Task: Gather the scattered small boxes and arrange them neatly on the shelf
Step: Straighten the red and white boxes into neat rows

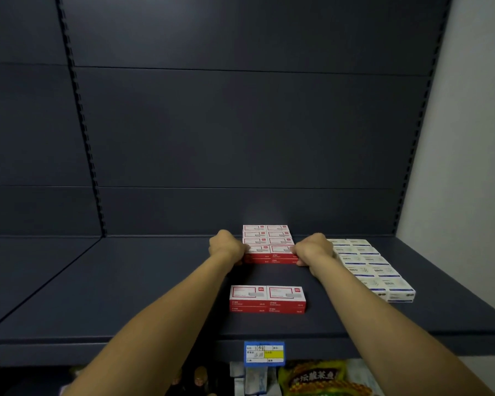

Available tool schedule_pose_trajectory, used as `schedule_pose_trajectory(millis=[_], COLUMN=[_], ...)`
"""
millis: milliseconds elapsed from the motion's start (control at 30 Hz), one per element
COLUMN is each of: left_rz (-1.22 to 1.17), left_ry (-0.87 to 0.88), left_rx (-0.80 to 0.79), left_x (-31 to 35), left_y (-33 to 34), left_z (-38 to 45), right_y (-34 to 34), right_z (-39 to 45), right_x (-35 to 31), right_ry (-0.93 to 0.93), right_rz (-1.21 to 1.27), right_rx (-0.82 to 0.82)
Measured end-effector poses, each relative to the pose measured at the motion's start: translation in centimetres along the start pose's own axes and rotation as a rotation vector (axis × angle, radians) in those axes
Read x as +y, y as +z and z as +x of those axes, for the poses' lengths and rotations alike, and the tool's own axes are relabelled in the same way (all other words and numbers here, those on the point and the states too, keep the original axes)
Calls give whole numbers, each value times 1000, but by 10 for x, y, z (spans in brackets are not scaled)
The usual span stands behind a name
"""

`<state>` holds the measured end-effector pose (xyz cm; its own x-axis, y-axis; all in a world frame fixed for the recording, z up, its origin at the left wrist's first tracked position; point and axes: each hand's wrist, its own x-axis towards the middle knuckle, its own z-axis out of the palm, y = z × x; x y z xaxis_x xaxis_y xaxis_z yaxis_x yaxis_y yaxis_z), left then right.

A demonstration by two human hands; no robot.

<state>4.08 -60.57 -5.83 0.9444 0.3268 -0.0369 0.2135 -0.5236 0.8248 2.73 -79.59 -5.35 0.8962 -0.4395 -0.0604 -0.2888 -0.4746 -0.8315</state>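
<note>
Box print too blurred to read; price tag (264,353) on shelf (155,295) edge, handwriting illegible. Left hand (227,247), right hand (313,248) fingers curled, gripping red stack (269,247) sides, shelf centre-back; second red stack (267,299) at 6 o'clock; white boxes (369,267) at 3

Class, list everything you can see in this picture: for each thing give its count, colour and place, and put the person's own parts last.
back red boxes: two columns, red and white, exact count unclear, against the back panel, between the hands
front red boxes: four visible, two stacks side by side, nearer the edge
white boxes: double row, white, count unclear, right side
shelf: one, dark blue
price label: one, blue, white and yellow, on the shelf's front edge
packets: several, yellow-green and white, below
left hand: grips the stack's left side
right hand: grips its right side
</note>
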Motion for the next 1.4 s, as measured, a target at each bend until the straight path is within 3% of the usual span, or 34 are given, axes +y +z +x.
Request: schedule_pose_trajectory(millis=[433, 967, 1400], left_rz=[114, 2, -78], left_ry=[14, -31, -52], left_rx=[-6, -85, -322], left_x=[-3, -9, -11], left_y=[-15, -32, -55], left_z=[-25, -52, -69], right_y=[-12, -21, -36], right_z=[-24, -48, -59], right_x=[5, 9, 14], right_ry=[-7, 27, 68], right_rz=[-7, 144, 78], right_rx=[-25, -134, -253])
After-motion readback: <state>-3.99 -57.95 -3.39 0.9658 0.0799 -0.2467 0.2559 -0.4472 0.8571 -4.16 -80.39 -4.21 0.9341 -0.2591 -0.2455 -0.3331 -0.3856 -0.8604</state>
